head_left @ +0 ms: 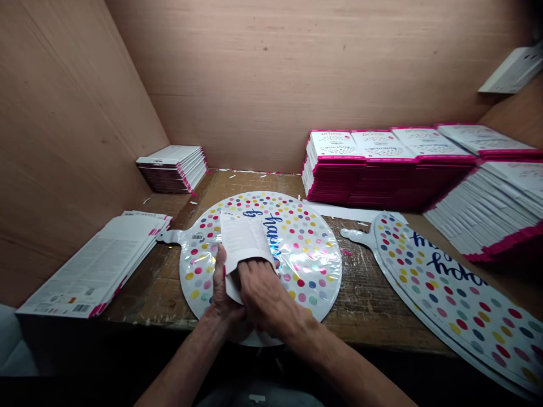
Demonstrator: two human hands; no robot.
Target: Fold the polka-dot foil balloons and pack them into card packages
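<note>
My left hand (220, 285) grips a white printed card envelope (245, 237), thumb along its left edge. The envelope's mouth faces me and bulges open. The bent fingers of my right hand (265, 291) reach into that mouth, pressed together. Their tips are hidden inside, so I cannot make out what they hold. Beneath both hands lies a flat round foil balloon (311, 257), white with coloured dots and blue "happy" lettering. Its tail (169, 236) points left.
More flat dotted balloons (449, 294) overlap at the right, past the table's front edge. Printed envelopes (97, 260) lie at left, with a smaller stack (172, 164) behind. Pink-edged packs (352, 169) stand in rows at the back right. Wooden panels (271, 73) enclose the table.
</note>
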